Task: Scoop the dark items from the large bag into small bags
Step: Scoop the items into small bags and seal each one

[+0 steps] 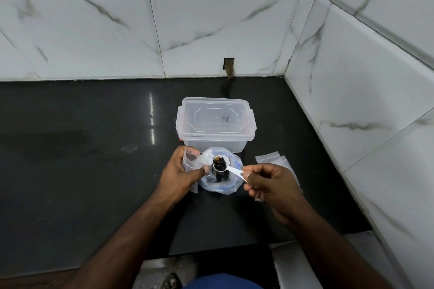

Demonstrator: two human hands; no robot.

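Note:
The large clear bag [231, 184] sits open on the black counter with dark items [220, 177] at its bottom. My right hand [267, 183] pinches the handle of a white plastic scoop [222, 164], whose bowl is full of dark items and hangs over the large bag's mouth. My left hand [182, 169] grips a small clear bag [190, 156] just left of the large bag, its mouth near the scoop.
A clear lidded plastic box [215, 122] stands right behind the large bag. A stack of small clear bags [272, 159] lies to the right, partly under my right hand. Tiled walls close the back and right. The counter's front edge [211, 251] is near me.

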